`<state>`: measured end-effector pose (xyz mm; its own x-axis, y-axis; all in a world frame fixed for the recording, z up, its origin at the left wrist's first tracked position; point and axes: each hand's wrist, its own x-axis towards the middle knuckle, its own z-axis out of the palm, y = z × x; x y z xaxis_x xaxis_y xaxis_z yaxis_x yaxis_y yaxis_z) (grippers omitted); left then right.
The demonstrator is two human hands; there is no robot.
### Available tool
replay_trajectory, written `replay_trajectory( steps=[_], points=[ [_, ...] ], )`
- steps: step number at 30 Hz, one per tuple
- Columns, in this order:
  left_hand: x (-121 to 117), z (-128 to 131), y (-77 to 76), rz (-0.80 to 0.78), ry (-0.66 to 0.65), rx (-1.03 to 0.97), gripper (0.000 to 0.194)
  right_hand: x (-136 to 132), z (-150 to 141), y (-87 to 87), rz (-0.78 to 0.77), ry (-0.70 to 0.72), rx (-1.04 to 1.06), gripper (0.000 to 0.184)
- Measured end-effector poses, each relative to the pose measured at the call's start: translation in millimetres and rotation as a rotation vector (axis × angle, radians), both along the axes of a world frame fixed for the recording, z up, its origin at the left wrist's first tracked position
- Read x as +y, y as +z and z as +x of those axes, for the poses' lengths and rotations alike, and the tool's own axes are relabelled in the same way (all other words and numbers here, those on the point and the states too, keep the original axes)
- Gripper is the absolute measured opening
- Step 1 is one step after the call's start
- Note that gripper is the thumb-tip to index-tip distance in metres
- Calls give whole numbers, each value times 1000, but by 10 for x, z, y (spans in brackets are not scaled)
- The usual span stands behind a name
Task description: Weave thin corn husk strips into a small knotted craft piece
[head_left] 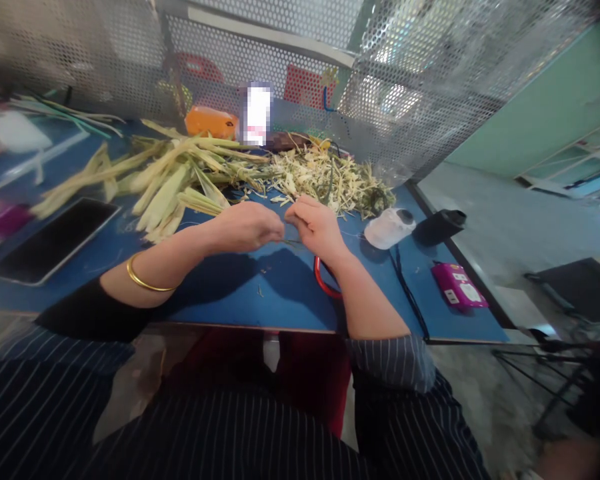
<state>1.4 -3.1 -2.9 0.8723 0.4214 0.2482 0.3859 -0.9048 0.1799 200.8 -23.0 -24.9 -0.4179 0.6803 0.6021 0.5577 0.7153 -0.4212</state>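
Observation:
My left hand (255, 225) and my right hand (314, 227) are close together above the blue table, fingers pinched. A thin strand (293, 241) spans the small gap between them; it looks like thread, though its ends are hidden in my fingers. From behind my right hand, a fine thread runs toward a white thread spool (387, 229) lying on its side. Red-handled scissors (324, 279) lie partly hidden under my right wrist. Behind my left hand spreads a pile of pale green corn husks (167, 177). Beyond my right hand is a heap of shredded husk pieces (325, 175).
A black spool (439, 227), a dark cord (407, 288) and a purple packet (460, 287) lie at right. A black phone-like slab (55, 240) rests at left. An orange object (211, 123) stands before the perforated metal screen (230, 50) at the back.

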Motion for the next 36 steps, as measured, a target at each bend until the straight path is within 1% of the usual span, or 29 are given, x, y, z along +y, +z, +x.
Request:
replay_trajectory(
  steps=[1,2,4,6,7,8,10,11,13,14,16,17,18,20,22,23,25,27,29,31,33,35,36],
  points=[
    [2,-7,29,-79,-26,-102,20,27,24,-2,-34,9,47,19],
    [5,-12,55,-144,-11,-210,20,51,41,-8,-73,12,108,18],
    [12,-12,88,-210,114,-395,21,84,42,-36,-173,0,235,14],
    [26,-2,83,-200,283,-508,22,78,-2,-74,-250,-10,311,12],
    [34,5,67,-183,357,-531,22,59,-38,-90,-252,-13,310,12],
    [41,13,44,-162,415,-531,22,31,-78,-101,-219,-16,283,12],
    [50,29,-11,-104,487,-474,22,-41,-151,-105,-93,-32,181,15],
    [48,36,-38,-67,500,-421,23,-75,-176,-98,-36,-42,132,17],
    [30,49,-78,19,489,-279,26,-123,-194,-75,42,-59,46,19],
    [17,52,-87,56,462,-193,26,-132,-186,-61,66,-66,12,20],
    [-6,51,-84,79,363,-36,27,-121,-146,-36,85,-70,-41,20],
    [-12,45,-70,61,293,13,26,-103,-118,-26,76,-63,-53,20],
    [-13,35,-51,23,217,29,26,-80,-88,-17,52,-48,-50,20],
    [0,6,1,-93,82,-29,23,-23,-26,-6,-22,-11,6,19],
    [21,-23,57,-214,20,-148,21,36,26,-5,-103,9,103,16],
    [29,-35,82,-261,24,-207,20,63,45,-11,-150,10,163,15],
    [40,-44,116,-325,75,-305,21,102,63,-35,-261,-2,283,12],
    [44,-37,122,-352,151,-386,22,114,46,-70,-367,-5,366,11],
    [52,-20,103,-344,237,-449,22,92,-3,-101,-407,-4,380,11],
    [66,-3,67,-312,330,-488,22,39,-71,-110,-326,-8,317,11],
    [82,9,28,-286,402,-502,21,-33,-140,-94,-178,-20,238,13],
    [95,17,-5,-284,434,-497,21,-104,-194,-66,-49,-12,216,13],
    [99,20,-17,-289,439,-494,21,-132,-214,-53,-21,7,234,13]
  ],
)
